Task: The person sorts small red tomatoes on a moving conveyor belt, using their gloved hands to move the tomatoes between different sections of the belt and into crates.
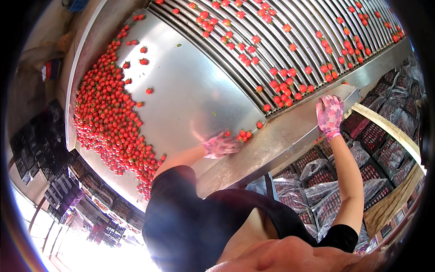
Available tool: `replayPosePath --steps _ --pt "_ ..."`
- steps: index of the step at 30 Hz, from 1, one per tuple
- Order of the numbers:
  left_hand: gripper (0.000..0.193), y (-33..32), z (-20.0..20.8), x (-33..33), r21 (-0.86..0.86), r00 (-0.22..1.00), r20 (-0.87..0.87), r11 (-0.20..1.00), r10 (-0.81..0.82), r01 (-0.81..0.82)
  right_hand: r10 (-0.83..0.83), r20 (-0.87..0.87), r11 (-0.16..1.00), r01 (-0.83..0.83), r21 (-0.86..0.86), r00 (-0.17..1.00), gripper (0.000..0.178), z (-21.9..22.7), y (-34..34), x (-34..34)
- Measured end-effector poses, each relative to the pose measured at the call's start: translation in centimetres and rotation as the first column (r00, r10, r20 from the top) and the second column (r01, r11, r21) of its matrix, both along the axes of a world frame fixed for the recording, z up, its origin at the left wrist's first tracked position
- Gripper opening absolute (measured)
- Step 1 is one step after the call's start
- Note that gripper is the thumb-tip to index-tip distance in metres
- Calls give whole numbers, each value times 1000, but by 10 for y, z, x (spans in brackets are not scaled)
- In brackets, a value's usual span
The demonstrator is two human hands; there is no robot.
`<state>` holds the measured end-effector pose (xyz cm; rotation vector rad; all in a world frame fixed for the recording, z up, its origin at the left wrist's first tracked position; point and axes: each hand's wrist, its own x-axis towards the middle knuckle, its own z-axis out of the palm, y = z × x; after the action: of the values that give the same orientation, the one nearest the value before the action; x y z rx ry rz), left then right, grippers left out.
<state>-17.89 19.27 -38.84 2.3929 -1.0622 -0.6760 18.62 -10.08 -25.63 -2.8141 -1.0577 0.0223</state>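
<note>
My left hand (222, 146), in a pink patterned glove, is held low over the steel tray (190, 95) by its near side wall. Its fingers are stretched out toward a small cluster of red cherry tomatoes (244, 135), and nothing shows in its grip. My right hand (330, 113), gloved in pink with a flower pattern, rests on the metal side rail (290, 127) with its fingers bent over it. A large heap of cherry tomatoes (108, 118) lies along the tray's left side, with a few loose ones scattered beside it.
Metal rollers (272, 41) carrying scattered cherry tomatoes extend from the tray toward the upper right. Covered black crates (321, 177) stand below the rail at right, near a pale curved bar (389, 129). More crates (108, 226) are stacked at lower left.
</note>
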Motion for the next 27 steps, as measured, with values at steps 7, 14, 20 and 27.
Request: replayPosePath --steps 7,14,20,27 --pt "50 14 -58 49 339 907 246 907 -340 249 4 -6 1000 -4 -26 1000 10 0 1 2" --pt "56 99 -1 320 -298 -174 171 -117 970 -947 16 6 1000 -16 17 1000 11 0 -2 -1" --pt "26 144 -21 375 -22 -163 100 -162 981 -987 -10 -5 1000 10 7 1000 11 2 -6 1" --pt "26 63 -57 309 -149 -40 -972 -743 230 -652 32 -10 996 -31 83 999 10 1 9 -3"
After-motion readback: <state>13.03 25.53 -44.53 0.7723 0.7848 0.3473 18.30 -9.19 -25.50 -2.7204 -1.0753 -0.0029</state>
